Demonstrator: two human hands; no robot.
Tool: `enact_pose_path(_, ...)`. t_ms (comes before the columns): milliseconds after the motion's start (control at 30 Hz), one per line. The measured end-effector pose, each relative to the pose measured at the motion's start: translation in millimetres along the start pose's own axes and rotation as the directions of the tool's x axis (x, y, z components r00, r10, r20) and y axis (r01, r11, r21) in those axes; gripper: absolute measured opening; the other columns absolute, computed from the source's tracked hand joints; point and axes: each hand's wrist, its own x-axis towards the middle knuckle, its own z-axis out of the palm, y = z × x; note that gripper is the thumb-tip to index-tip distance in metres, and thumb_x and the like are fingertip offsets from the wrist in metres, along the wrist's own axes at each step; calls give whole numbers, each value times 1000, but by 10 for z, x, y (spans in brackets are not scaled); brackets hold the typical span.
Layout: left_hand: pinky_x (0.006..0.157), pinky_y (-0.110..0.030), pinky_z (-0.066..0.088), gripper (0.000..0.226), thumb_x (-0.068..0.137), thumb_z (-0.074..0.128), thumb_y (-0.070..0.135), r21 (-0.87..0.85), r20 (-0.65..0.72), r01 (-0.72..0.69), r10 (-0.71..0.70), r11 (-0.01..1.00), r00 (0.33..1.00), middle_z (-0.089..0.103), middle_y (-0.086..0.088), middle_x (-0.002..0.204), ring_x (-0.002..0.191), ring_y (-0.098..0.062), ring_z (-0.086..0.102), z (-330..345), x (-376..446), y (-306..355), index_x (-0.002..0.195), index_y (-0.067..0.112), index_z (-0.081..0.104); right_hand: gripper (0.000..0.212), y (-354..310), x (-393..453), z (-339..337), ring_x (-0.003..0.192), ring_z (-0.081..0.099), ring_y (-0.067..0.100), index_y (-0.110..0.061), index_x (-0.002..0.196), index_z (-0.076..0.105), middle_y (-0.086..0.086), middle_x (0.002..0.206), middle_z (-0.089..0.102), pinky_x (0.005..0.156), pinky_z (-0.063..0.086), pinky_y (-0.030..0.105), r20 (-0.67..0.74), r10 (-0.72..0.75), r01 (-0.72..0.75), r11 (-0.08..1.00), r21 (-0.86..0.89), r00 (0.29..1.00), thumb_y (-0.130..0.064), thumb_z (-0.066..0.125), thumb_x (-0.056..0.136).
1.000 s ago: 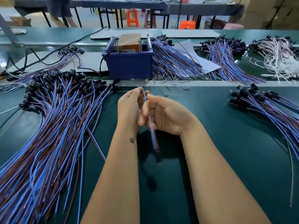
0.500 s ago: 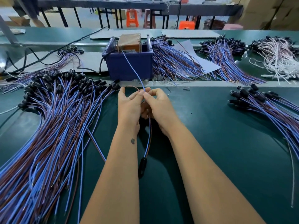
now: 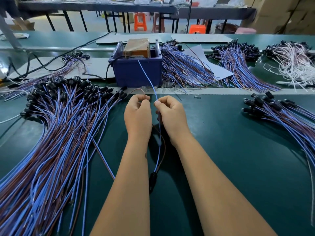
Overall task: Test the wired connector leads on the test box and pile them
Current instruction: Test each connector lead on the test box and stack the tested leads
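While a broad fan of blue and brown leads (image 3: 56,142) covered the left side of the green bench (image 3: 238,150), their black connectors bunched toward the far edge and their wire ends running off the near-left corner, one lead (image 3: 159,150) was held up at the middle. Its long axis ran near to far: the black connector (image 3: 152,180) hung low between the forearms, and the two thin, smooth wires rose from it and parted. The left hand (image 3: 138,114) pinched the brown wire (image 3: 139,90), fingers curled round it, and that wire arched over the knuckles. The right hand (image 3: 171,113) pinched the blue wire (image 3: 147,75) between thumb and forefinger; it pointed up and away to the blue plastic test box (image 3: 136,72) at the bench's far edge, though where its tip met the box was too fine to make out. A smaller pile of leads (image 3: 281,114) lay at the right edge, cut off by the frame.
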Motion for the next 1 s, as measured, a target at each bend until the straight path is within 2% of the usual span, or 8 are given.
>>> enact_pose_path(167,45,-18,30,21,91,48,11,35,38,-55,54,998,998,43,13,51,46,-3,33,40,-46,37,77,25,57,18,10,20,6,58,43,10,-12,75,57,-2,61,50,57,38,24,-11,33,-32,998,62,999,-8,56,93)
enact_pose_path(433,48,-17,31,21,92,43,-2,-162,98,-168,185,972,978,40,10,56,52,-6,34,55,-130,125,77,11,51,12,3,3,-14,57,40,9,-7,84,59,2,64,49,51,35,20,37,27,-31,994,108,999,-9,54,95)
enact_pose_path(533,50,-18,29,16,91,42,-1,-158,83,-187,201,970,976,37,6,61,54,-8,31,46,-128,103,77,5,47,12,14,4,-25,55,41,8,-8,84,59,-1,63,50,49,37,17,44,20,-23,997,80,999,-11,55,96)
enact_pose_path(633,49,-14,31,20,86,41,-2,-157,102,-193,210,969,972,39,13,58,53,-5,33,59,-137,102,72,10,46,12,21,12,-5,57,43,8,-10,84,60,-1,64,52,50,38,17,39,31,-35,995,93,999,-10,56,95)
enact_pose_path(700,47,-12,33,23,89,43,2,-71,108,-163,170,984,979,43,15,55,51,-2,36,87,-137,95,72,16,47,10,28,18,15,64,48,13,-8,85,61,4,69,56,56,41,23,48,55,-60,991,117,997,-9,57,94)
enact_pose_path(767,48,-14,34,19,97,45,18,135,54,-102,95,986,994,53,15,59,54,-2,45,104,-117,65,81,23,52,10,40,26,22,67,50,17,-7,86,61,7,73,58,61,43,30,36,65,-68,993,97,997,-10,57,94)
enact_pose_path(867,57,-23,38,16,104,39,27,333,-63,-61,86,941,994,59,13,76,71,-8,55,66,-90,18,100,25,54,13,53,37,11,56,47,8,-11,83,61,-2,63,54,58,40,25,-9,47,-46,999,15,999,-12,56,94)
enact_pose_path(1000,65,-32,33,22,101,38,18,633,-79,-46,124,773,989,63,2,89,81,-23,52,1,-57,-28,106,17,60,18,47,45,7,48,44,2,-16,76,58,-7,55,52,55,38,20,-33,42,-42,999,19,999,-11,56,94)
